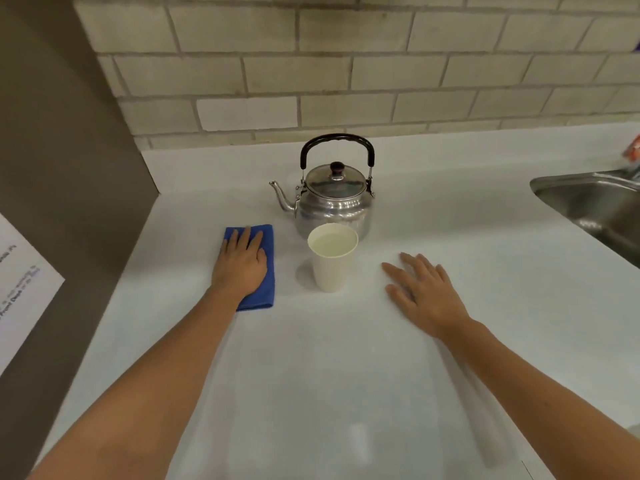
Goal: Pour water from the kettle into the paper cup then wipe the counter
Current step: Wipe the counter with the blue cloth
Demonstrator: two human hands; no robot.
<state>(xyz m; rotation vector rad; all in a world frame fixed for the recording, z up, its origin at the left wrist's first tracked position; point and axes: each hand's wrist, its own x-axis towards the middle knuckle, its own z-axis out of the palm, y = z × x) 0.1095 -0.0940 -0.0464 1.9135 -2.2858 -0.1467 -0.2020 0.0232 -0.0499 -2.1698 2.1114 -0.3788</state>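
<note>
A shiny metal kettle with a black handle stands upright on the white counter, spout pointing left. Just in front of it stands a white paper cup with water in it. A folded blue cloth lies on the counter to the left of the cup. My left hand lies flat on the cloth, fingers slightly spread, palm down. My right hand rests flat on the bare counter to the right of the cup, fingers apart, holding nothing.
A steel sink is set into the counter at the right. A grey panel with a white paper sheet bounds the left side. A brick wall runs along the back. An orange object peeks in at the far right.
</note>
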